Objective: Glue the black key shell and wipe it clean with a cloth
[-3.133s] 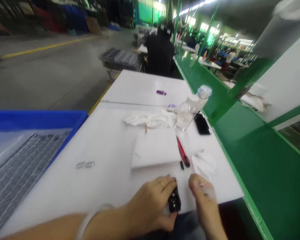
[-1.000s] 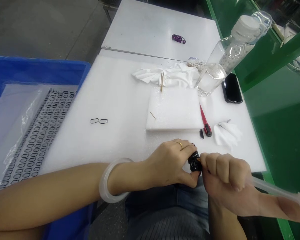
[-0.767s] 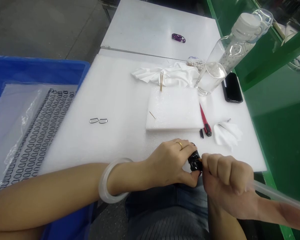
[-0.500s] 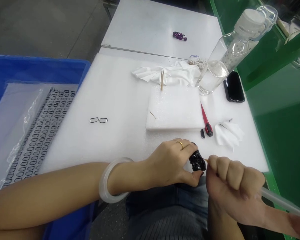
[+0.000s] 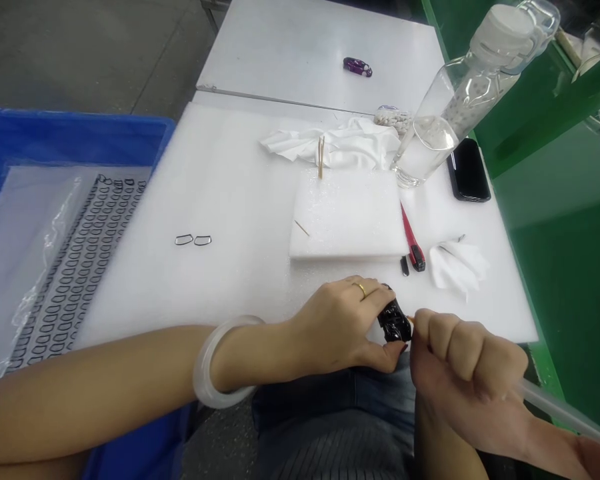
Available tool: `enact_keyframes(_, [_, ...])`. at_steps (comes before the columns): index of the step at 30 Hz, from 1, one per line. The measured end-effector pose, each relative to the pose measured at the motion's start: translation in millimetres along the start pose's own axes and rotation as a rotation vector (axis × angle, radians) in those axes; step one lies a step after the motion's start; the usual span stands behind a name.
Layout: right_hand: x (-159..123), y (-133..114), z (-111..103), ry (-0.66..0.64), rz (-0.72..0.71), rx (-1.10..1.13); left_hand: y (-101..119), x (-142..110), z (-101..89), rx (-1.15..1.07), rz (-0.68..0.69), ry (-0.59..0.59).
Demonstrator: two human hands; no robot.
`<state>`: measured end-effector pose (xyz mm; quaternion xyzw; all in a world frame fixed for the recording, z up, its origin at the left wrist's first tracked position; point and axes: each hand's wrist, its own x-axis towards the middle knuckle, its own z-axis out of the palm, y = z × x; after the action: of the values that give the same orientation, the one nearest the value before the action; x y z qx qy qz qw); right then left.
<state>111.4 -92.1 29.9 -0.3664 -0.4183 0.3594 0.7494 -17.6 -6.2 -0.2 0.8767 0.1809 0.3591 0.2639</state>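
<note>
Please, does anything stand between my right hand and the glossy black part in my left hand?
Only a thin orange tip, poking from the right hand, is in the gap; nothing else visible stands before the glossy black part in the left hand.

Workshop with parts-filled blue bin [image 5: 166, 137]

Toothpicks [image 5: 321, 159] stand in the rear edge of the foam block [image 5: 349, 217]; crumpled cloth [image 5: 340, 145] lies behind it. Knife [image 5: 413, 240] lies at its right, bottle [image 5: 440, 117] at right rear, phone [image 5: 469, 170] farther right.
</note>
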Motion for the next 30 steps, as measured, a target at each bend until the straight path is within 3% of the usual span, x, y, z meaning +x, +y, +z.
enact_keyframes(14, [-6,-12,12,-0.006,0.087,-0.165,-1,1,4.0,0.036,0.017,-0.013])
enact_keyframes(20, [-1,-14,16,-0.019,0.014,-0.163,-1,0,4.5,0.074,0.027,-0.02])
enact_keyframes(26, [-2,-11,25,0.031,0.055,-0.187,0,-1,2.9,0.085,0.028,-0.045])
enact_keyframes(30, [0,-19,19,0.006,0.097,-0.203,1,-1,3.8,0.127,0.043,-0.046])
